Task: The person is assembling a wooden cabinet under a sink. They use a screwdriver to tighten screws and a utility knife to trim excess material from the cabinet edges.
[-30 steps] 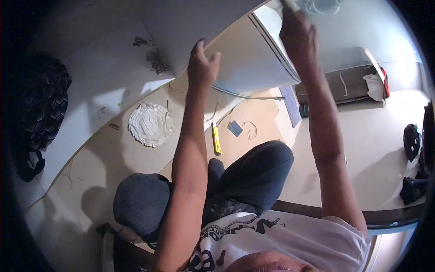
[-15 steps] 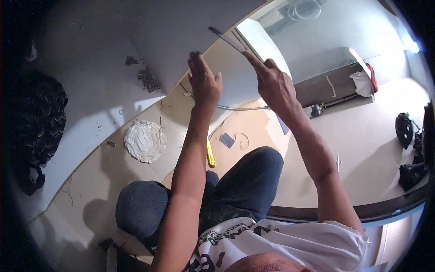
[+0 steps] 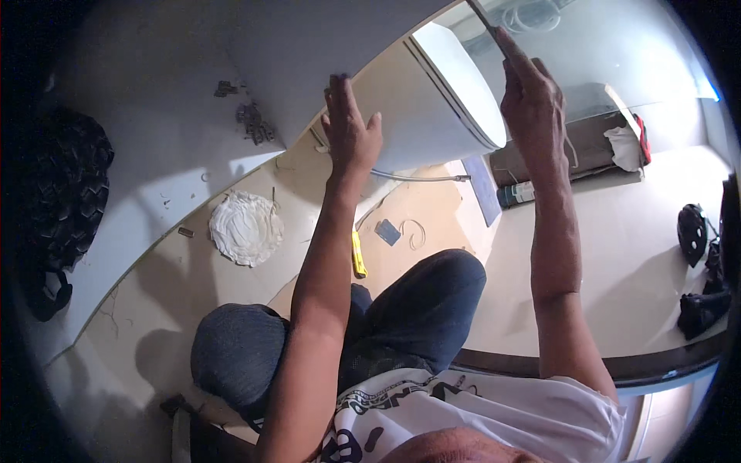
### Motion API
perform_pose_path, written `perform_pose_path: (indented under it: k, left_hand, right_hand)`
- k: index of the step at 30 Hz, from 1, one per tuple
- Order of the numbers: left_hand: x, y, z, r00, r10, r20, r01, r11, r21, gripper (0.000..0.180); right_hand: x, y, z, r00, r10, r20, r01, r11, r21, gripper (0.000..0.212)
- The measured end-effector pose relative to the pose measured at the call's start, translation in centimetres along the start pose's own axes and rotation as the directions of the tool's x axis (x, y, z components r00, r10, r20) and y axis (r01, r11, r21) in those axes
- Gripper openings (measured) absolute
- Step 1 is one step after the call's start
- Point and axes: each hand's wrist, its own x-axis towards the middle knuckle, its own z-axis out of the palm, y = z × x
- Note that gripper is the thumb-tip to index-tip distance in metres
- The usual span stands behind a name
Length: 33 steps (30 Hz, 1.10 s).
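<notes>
My left hand (image 3: 351,131) is raised with its fingers spread, flat against the lower edge of a large white panel (image 3: 193,154). My right hand (image 3: 532,92) is up at the right, closed on a thin dark flat strip (image 3: 482,19) that points up and to the left. Between and behind both hands is a white rounded fixture (image 3: 448,108). My knees in blue jeans (image 3: 409,309) are folded on the floor below.
On the beige floor lie a white round pad (image 3: 247,228), a yellow knife (image 3: 358,258), a flexible hose (image 3: 421,177) and a can (image 3: 519,193). Small metal parts (image 3: 251,123) rest on the panel. A dark bag (image 3: 62,193) is at left, black gear (image 3: 698,231) at right.
My right hand dropped toward my left hand with the strip, then moved back up and to the right. My left hand stayed on the panel's edge.
</notes>
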Motion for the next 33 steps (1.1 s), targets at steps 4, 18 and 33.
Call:
perform_pose_path:
  k: [4,18,33]
  left_hand:
    - [-1.5,-4.6,2.4,0.998,0.001,-0.069,0.0,1.0,0.018,0.079]
    - [2.5,-1.8,-4.6,0.951,-0.261,-0.166,0.161,0.875,-0.456,0.05]
    - [15.8,14.0,0.1,0.628,0.633,-0.454,-0.549,0.773,0.318,0.025]
  right_hand:
    - [-7.8,0.8,10.5,0.932,-0.149,0.332,0.172,0.984,-0.041,0.058]
    - [-13.4,0.6,13.9,0.806,-0.065,0.589,0.043,0.998,0.052,0.035]
    - [-20.9,6.2,11.7,0.666,0.102,0.739,-0.547,0.74,0.391,0.029]
